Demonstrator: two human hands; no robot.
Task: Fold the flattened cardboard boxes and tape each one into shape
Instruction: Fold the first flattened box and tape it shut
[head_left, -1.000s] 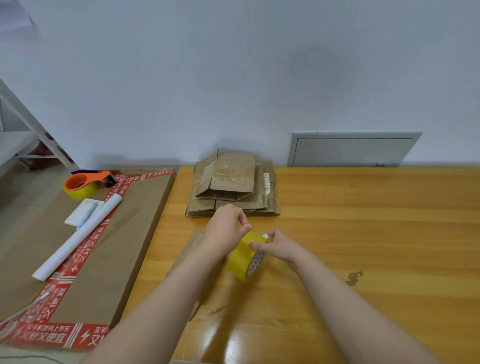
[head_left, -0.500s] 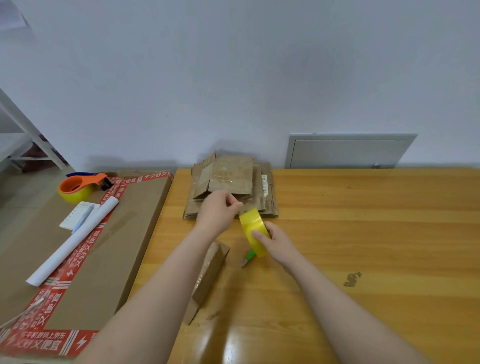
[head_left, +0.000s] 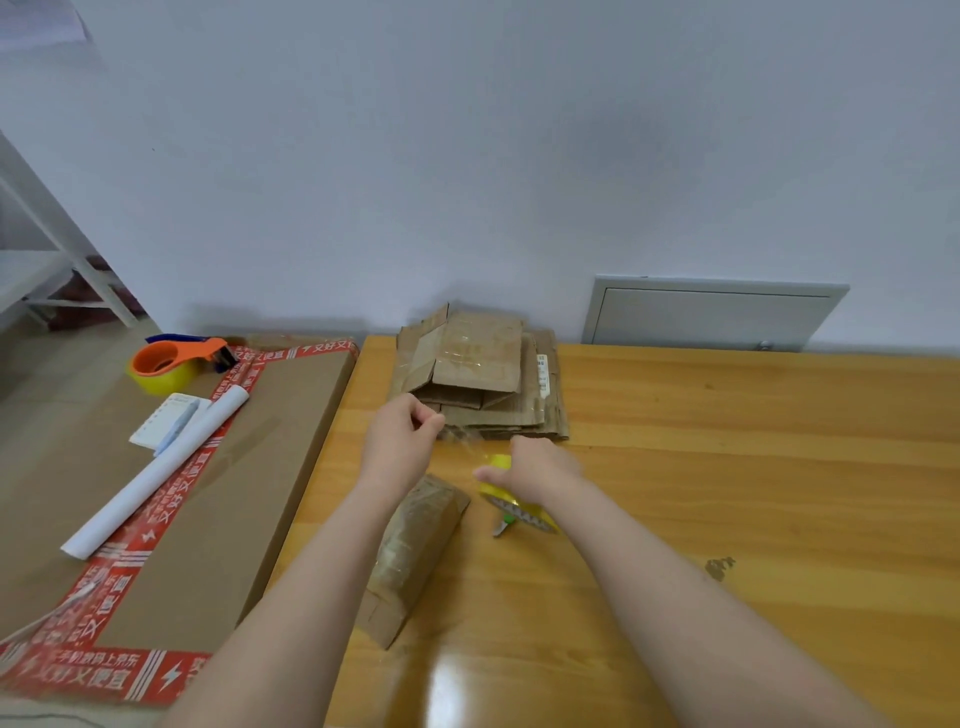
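My right hand (head_left: 535, 470) grips a yellow tape roll (head_left: 511, 501) just above the wooden table (head_left: 727, 467). My left hand (head_left: 400, 441) pinches the free end of the clear tape, and a short strip stretches between the two hands. A small cardboard box (head_left: 415, 551) lies on the table under my left forearm, folded but partly hidden. Behind the hands, a stack of flattened cardboard boxes (head_left: 483, 374) rests against the wall. A green-handled tool (head_left: 506, 525) lies on the table below the roll.
A large flat carton with red printed tape (head_left: 218, 509) lies to the left of the table. On it are an orange tape dispenser (head_left: 171, 364), a white paper roll (head_left: 156, 478) and a small notepad with a pen (head_left: 169, 423). A grey wall hatch (head_left: 711, 317) sits behind the table.
My right hand has carried the roll down and to the right, away from my left hand. The strip of tape between them has grown longer. The view has shifted slightly.
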